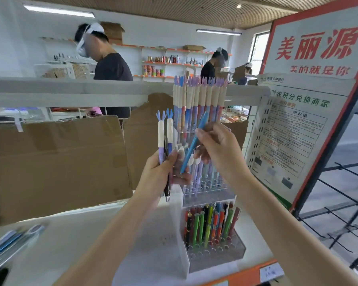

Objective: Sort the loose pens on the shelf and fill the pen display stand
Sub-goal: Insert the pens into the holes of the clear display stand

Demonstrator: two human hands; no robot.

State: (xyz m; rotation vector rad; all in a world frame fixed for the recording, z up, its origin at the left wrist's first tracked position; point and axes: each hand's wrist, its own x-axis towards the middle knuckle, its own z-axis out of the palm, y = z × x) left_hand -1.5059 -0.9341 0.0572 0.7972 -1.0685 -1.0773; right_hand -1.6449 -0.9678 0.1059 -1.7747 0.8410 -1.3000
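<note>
I am standing in a small shop. Before me a clear pen display stand (213, 252) holds rows of pens on a white shelf (74, 230). Wall shelves (170, 64) behind carry bottles and cans, a red-framed sign (318, 50) hangs right, and other people (110, 65) work among the stock.

White-walled shop under a slatted ceiling (174, 9), strip lights (219, 32) on; stocked wall shelves (170, 63), window (258, 48) beyond.
</note>
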